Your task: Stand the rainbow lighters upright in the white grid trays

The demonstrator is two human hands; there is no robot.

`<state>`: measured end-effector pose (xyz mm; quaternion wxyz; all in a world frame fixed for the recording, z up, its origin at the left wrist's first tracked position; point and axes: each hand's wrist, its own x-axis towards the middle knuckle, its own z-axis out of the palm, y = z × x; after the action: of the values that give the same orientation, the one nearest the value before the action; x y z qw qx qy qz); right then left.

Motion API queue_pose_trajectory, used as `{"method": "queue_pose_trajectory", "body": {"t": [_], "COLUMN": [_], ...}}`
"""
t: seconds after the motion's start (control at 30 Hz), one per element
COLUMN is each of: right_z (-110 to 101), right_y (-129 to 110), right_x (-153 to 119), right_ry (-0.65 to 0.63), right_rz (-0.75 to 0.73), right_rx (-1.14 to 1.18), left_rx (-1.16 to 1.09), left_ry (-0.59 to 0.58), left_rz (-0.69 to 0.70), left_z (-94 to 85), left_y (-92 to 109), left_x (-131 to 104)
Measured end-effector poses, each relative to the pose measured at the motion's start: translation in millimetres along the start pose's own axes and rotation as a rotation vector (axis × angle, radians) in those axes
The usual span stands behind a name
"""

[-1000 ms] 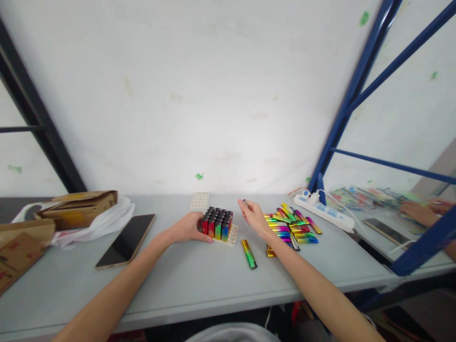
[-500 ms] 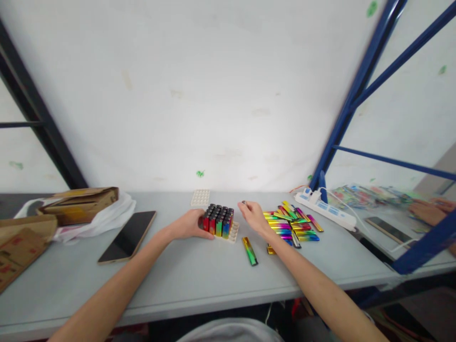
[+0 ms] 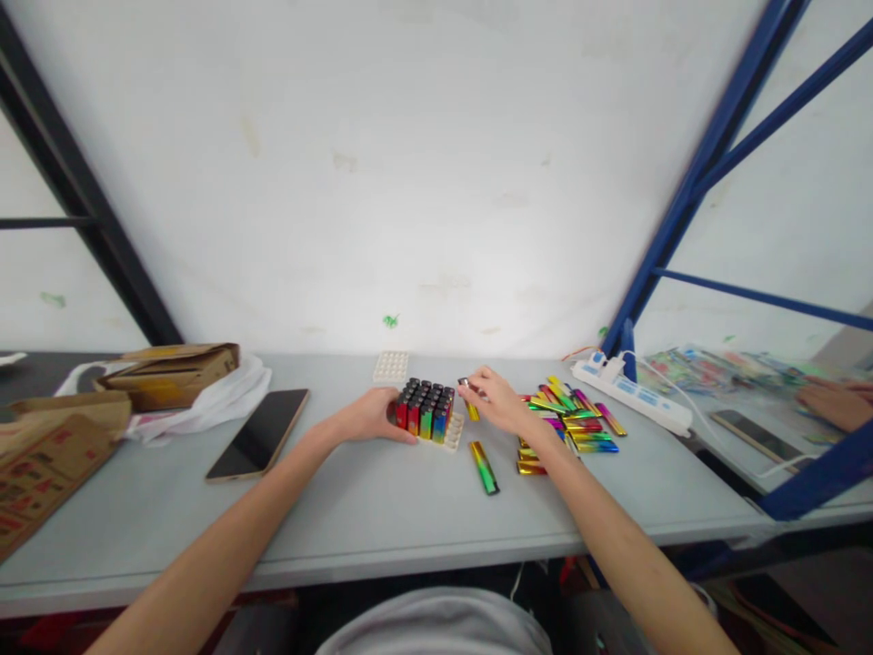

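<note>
Several lighters (image 3: 424, 414) with black tops stand upright in rows in a white holed tray (image 3: 453, 437), whose right-hand holes show bare. My left hand (image 3: 374, 415) is closed around the left side of this block, thumb along its front. Just right of the tray, my right hand (image 3: 492, 397) pinches one lighter (image 3: 472, 409), gold with a metal top, held near upright. A single gold-and-green lighter (image 3: 484, 468) lies on the table in front of that hand. Beyond my right wrist lies a pile of shiny multicoloured lighters (image 3: 579, 428).
A second white tray (image 3: 391, 367) lies near the wall. To the left are a phone (image 3: 257, 435), a white plastic bag (image 3: 235, 400) and cardboard boxes (image 3: 170, 375). A power strip (image 3: 631, 397) and blue rack post (image 3: 655, 264) stand right; another person's hand (image 3: 836, 402) is beyond.
The lighter in my right hand now shows upright beside the tray, where before it was mostly hidden by my fingers. My left hand stays on the block. The whole view has shifted slightly.
</note>
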<state>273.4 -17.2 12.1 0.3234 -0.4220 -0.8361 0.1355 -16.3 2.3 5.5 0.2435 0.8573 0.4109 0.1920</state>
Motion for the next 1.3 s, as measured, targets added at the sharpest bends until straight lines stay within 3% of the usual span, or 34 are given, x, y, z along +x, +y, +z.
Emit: {"method": "queue_pose_trajectory", "body": {"t": [0.13,0.43,0.6,0.77,0.83,0.9,0.97,1.03,1.17,1.3], "right_z": [-3,2,3,-16,-26,-32,-31,-26,-23,-38], "right_y": [1,12,3,-11,-17,-23,-26,-28,-22,-9], "right_x": [0,-2,-1,-7,-12,-18,-22,-23,-20,-18], "right_ry": [-0.026,-0.126,-0.171,-0.238,-0.328,-0.495,-0.641,-0.703,-0.712,-0.519], "right_rz": [0.055,0.117,0.094,0.175,0.251,0.311,0.341,0.334,0.228,0.149], "right_rx": [-0.095,0.082,-0.039,-0.125,-0.16,-0.173,-0.199,-0.234,-0.152,-0.008], "left_rx": [-0.001,-0.021,-0.007,-0.019,-0.03,-0.032,-0.03,-0.03,-0.036,-0.02], "left_ry": [-0.007,-0.012,0.001,-0.009,-0.003,0.002,0.003,0.002,0.007,0.006], "left_rz": [0.007,0.015,0.007,0.018,0.031,0.038,0.041,0.046,0.058,0.071], "left_z": [-0.2,2.2,2.3,2.6,2.9,2.9,2.7,2.5,2.7,3.6], "left_y": [-1,-9,-10,-10,-9,-9,-8,-7,-7,-11], "left_x": [1,3,3,3,3,2,2,1,1,2]}}
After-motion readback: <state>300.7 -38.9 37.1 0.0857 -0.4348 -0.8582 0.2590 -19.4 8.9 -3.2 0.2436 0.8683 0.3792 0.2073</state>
